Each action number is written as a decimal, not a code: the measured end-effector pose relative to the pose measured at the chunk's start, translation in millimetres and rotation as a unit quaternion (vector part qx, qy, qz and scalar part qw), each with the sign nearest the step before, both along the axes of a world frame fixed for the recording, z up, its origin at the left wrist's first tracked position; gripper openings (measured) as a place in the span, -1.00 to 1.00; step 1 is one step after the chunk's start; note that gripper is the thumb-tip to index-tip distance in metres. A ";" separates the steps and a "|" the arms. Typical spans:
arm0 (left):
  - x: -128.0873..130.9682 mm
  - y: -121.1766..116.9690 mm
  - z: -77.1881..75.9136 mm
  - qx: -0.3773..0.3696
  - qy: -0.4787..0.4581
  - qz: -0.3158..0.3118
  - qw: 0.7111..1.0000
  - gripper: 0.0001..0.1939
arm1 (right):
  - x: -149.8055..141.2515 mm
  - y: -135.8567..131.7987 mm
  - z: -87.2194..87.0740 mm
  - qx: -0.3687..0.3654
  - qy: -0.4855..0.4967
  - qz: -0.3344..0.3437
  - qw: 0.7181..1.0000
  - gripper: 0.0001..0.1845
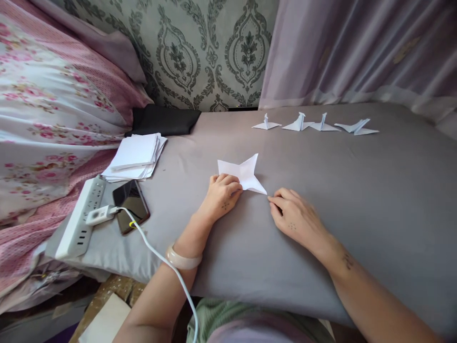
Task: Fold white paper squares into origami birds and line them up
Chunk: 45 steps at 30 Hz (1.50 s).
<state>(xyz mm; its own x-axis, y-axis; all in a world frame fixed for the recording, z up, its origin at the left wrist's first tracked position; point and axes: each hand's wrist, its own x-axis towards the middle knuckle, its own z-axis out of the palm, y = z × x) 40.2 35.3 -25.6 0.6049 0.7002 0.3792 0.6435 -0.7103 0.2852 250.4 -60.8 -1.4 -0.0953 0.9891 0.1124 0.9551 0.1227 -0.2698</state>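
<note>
A white sheet of paper (246,174), folded into a four-pointed star shape, lies on the grey cloth surface. My left hand (223,194) is closed on its lower left part, and the curled fingers hide that point. At the paper's lower right tip is my right hand (294,214), its thumb and forefinger pinched together. The fingertips are right beside that tip, and the whole tip shows, with nothing visible between the fingers. A pale bangle (183,257) circles my left wrist.
Several folded paper cranes (299,123) stand in a row at the back. Left are a stack of white paper (134,155), a phone (124,214) and a power strip (80,224). A white cable (153,250) crosses my left forearm. Curtains (321,52) hang behind.
</note>
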 end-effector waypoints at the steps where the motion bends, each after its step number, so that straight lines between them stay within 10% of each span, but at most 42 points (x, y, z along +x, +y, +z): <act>1: -0.6 0.2 -0.6 -0.005 0.001 0.000 1.000 -0.83 | 2.2 1.2 -0.7 -0.004 0.016 -0.010 1.000 -0.72; 8: -5.0 -0.5 3.5 -0.009 0.033 0.035 0.999 -0.82 | 8.6 11.1 -0.5 0.074 0.094 -0.044 0.992 -0.82; 14: 1.1 -4.2 8.8 -0.146 -0.023 -0.019 0.989 -0.85 | -8.7 12.6 13.4 0.200 -0.036 0.111 0.973 -0.62; 22: -18.1 -20.3 12.1 -0.171 -0.042 0.049 0.983 -0.58 | -26.1 12.6 14.3 0.123 -0.134 0.181 0.967 -0.82; 38: -31.3 -23.8 1.0 -0.114 -0.013 0.032 0.993 -0.80 | -50.9 43.8 23.8 0.026 -0.234 0.233 0.943 -0.73; 45: -30.7 -18.7 -2.5 -0.187 -0.083 0.064 0.977 -0.87 | -42.6 65.3 41.3 -0.147 -0.145 0.187 0.960 -0.70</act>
